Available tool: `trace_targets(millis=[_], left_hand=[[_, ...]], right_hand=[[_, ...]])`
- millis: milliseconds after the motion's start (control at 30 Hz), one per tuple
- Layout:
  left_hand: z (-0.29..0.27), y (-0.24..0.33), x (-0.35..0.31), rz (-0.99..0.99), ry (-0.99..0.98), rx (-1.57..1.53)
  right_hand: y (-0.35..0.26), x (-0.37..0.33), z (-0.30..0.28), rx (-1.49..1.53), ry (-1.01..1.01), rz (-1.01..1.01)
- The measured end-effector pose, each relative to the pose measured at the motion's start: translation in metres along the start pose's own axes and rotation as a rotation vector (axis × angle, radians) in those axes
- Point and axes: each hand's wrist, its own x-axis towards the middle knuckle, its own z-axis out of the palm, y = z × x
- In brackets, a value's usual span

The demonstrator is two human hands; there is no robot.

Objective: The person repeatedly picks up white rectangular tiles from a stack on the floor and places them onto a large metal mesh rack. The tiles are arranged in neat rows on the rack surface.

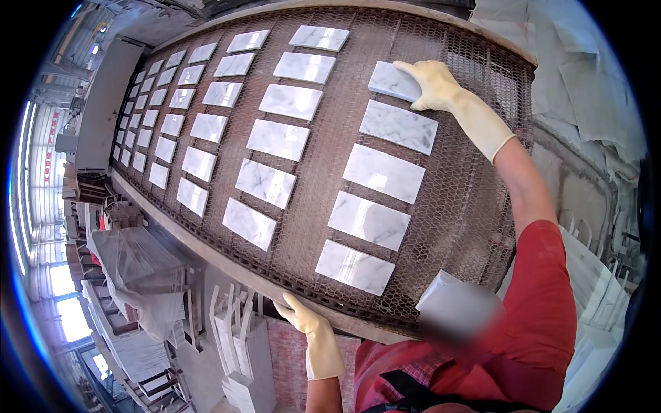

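Both my hands wear cream rubber gloves. My right hand (428, 84) reaches across to the far end of the nearest row and spreads thumb and fingers over the edges of a white, grey-veined marble tile (389, 77). That tile lies on or just above the brown mesh belt (454, 199); I cannot tell which. Beside it, towards me, lies a second marble tile (398, 126), with several more in the same row. My left hand (307, 325) touches the belt's near side rail (248, 279), its fingers a little apart and holding no tile.
Rows of similar tiles (277, 140) run away to the left along the belt. A white block-like object (441, 286) stands at the near right corner, partly blurred. Below the rail are pale upright slabs (241, 344) and a plastic-covered stack (138, 268). Whitish sheeting (585, 89) hangs beyond the right end.
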Motion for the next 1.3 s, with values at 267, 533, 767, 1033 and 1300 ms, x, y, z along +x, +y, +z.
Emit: trace_targets(millis=[267, 533, 767, 1033, 1300], left_hand=[[-0.007, -0.016, 0.009, -0.034, 0.024, 0.051], [-0.004, -0.009, 0.0, -0.064, 0.033, 0.078], [-0.005, -0.011, -0.002, -0.064, 0.042, 0.067], [-0.008, -0.016, -0.003, -0.045, 0.021, 0.045], [0.01, 0.0, -0.007, -0.019, -0.045, 0.164]], right_hand=[[0.011, 0.005, -0.017, 0.068, -0.01, -0.052], [0.059, 0.05, -0.012, -0.062, 0.176, 0.051], [0.092, 0.068, 0.011, -0.044, 0.166, 0.035], [0.101, 0.045, 0.019, 0.057, 0.399, -0.011], [0.009, -0.052, 0.057, 0.437, 0.546, -0.146]])
